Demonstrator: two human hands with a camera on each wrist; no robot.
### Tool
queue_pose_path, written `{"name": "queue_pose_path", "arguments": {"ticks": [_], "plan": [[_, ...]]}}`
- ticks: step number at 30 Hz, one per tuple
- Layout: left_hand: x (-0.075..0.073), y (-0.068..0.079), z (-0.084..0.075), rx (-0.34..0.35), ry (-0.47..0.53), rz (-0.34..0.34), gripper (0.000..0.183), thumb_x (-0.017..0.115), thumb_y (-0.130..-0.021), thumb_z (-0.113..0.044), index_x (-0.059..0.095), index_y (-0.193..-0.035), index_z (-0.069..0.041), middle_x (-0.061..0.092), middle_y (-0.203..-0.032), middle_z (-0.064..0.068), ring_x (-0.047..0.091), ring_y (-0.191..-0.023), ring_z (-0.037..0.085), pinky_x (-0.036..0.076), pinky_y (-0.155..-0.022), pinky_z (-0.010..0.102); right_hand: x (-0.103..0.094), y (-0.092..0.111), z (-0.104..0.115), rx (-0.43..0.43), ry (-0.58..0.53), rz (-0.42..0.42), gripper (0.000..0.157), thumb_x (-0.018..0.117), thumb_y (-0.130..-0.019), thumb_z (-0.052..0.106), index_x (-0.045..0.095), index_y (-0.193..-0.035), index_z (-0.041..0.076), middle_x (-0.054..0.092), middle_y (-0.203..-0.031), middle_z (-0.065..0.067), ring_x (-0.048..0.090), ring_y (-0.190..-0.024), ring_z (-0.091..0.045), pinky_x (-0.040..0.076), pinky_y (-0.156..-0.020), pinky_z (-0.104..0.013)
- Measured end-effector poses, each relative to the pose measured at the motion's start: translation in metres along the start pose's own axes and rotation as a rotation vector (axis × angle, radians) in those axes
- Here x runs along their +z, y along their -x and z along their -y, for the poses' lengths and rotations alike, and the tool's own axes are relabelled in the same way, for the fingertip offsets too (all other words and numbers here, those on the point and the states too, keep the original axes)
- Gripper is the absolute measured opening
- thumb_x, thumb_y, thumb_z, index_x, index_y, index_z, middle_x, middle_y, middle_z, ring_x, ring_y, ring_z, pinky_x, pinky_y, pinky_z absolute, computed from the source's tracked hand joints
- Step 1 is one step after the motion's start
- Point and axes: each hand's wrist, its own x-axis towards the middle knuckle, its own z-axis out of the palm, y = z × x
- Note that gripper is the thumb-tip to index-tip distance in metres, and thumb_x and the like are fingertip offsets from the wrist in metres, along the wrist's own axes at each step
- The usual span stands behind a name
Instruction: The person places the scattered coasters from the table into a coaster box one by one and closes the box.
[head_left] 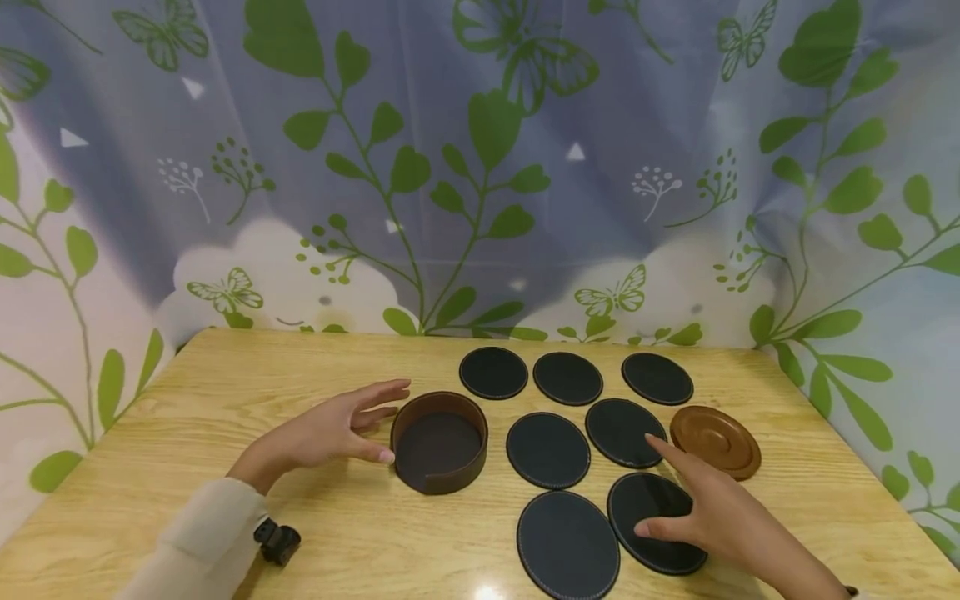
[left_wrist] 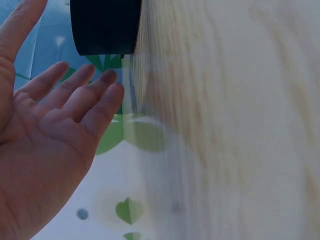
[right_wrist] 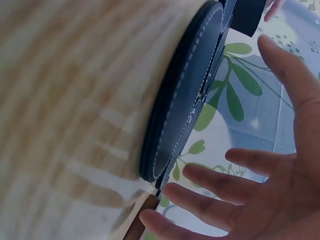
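A round dark-brown coaster holder (head_left: 438, 483) with a notch at its front stands on the table. Beside it, on its left, is my left hand (head_left: 341, 427), fingers apart and curving loosely toward its wall; the thumb tip is close to it, and I cannot tell whether it touches. In the left wrist view that hand (left_wrist: 60, 115) holds nothing. Several round black stitched coasters (head_left: 549, 450) lie flat to the right of the holder. My right hand (head_left: 716, 508) hovers with spread fingers over the front right coaster (head_left: 648, 508). The right wrist view shows its palm empty.
A round brown wooden disc (head_left: 716, 442) lies right of the coasters, close to my right hand. The light wood table (head_left: 300, 367) ends at a patterned curtain (head_left: 450, 208) behind. A small black device (head_left: 277, 542) sits at my left sleeve.
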Motion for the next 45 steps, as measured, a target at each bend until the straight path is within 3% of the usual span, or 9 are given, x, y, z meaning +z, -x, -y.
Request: {"name": "queue_pose_path", "arguments": {"ticks": [7, 13, 31, 45], "plan": [[0.001, -0.004, 0.001, -0.036, 0.034, 0.049, 0.099, 0.082, -0.092, -0.021, 0.021, -0.168, -0.007, 0.017, -0.174, 0.022, 0.022, -0.157, 0.051, 0.025, -0.125, 0.063, 0.005, 0.001, -0.001, 0.008, -0.041, 0.081, 0.114, 0.094, -0.073, 0.046, 0.037, -0.162, 0.003, 0.05, -0.152, -0.034, 0.055, -0.135, -0.053, 0.054, -0.097, -0.063], [0.003, -0.008, 0.003, -0.025, 0.07, 0.084, 0.099, 0.082, -0.092, -0.018, 0.02, -0.167, -0.003, 0.015, -0.175, 0.021, 0.017, -0.158, 0.05, 0.022, -0.126, 0.062, 0.009, 0.001, 0.002, -0.011, 0.006, 0.073, 0.114, 0.098, -0.068, 0.044, 0.043, -0.159, 0.002, 0.057, -0.147, -0.031, 0.058, -0.132, -0.05, 0.054, -0.1, -0.063], [0.003, -0.015, 0.005, -0.02, 0.021, 0.077, 0.102, 0.083, -0.091, -0.021, 0.019, -0.168, -0.003, 0.021, -0.173, 0.021, 0.02, -0.159, 0.046, 0.024, -0.125, 0.065, 0.013, 0.004, 0.005, -0.069, 0.115, 0.032, 0.114, 0.101, -0.062, 0.041, 0.048, -0.155, 0.004, 0.062, -0.141, -0.027, 0.059, -0.126, -0.051, 0.055, -0.093, -0.061], [0.005, -0.013, 0.006, -0.022, -0.002, 0.068, 0.1, 0.082, -0.092, -0.023, 0.02, -0.168, -0.004, 0.02, -0.174, 0.021, 0.023, -0.157, 0.049, 0.025, -0.125, 0.063, 0.012, 0.003, 0.007, -0.003, 0.108, 0.052, 0.106, 0.099, -0.066, 0.04, 0.05, -0.155, 0.01, 0.058, -0.143, -0.028, 0.057, -0.126, -0.048, 0.056, -0.084, -0.056]]}}
